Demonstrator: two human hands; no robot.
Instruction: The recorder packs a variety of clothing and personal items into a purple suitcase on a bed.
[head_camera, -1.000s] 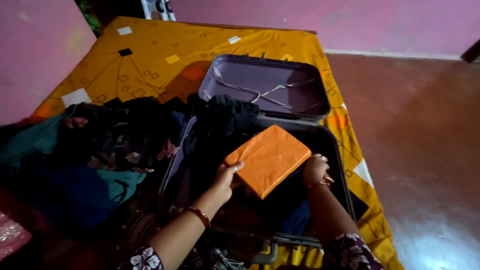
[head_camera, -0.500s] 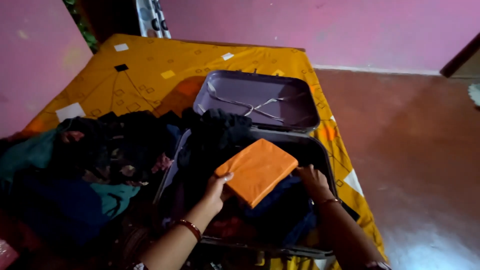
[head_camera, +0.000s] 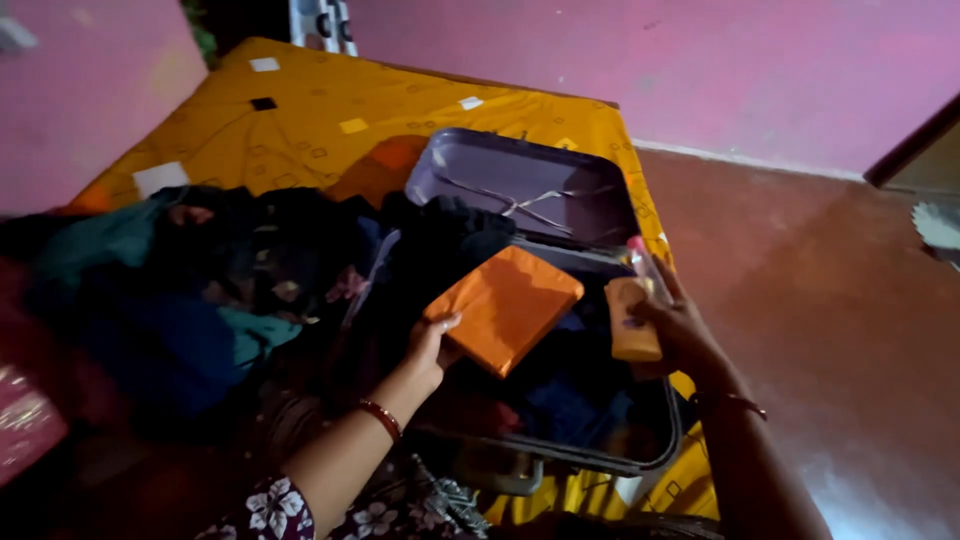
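Note:
An open dark suitcase (head_camera: 560, 455) lies on a bed, its lid (head_camera: 530, 185) folded back with crossed straps inside. My left hand (head_camera: 432, 348) grips the near-left corner of a flat orange wrapped package (head_camera: 505, 305) and holds it tilted over the dark clothes in the suitcase. My right hand (head_camera: 680, 325) is above the suitcase's right side and holds a small orange bottle with a pink cap (head_camera: 632, 318).
A heap of dark, teal and blue clothes (head_camera: 190, 290) lies on the yellow patterned bedsheet (head_camera: 300, 110) left of the suitcase. Pink walls stand behind and to the left. A reddish-brown floor (head_camera: 850, 300) stretches to the right of the bed.
My right hand left the package's right edge and came up holding the small orange bottle. My left hand keeps the package, now a bit further left. The view has shifted.

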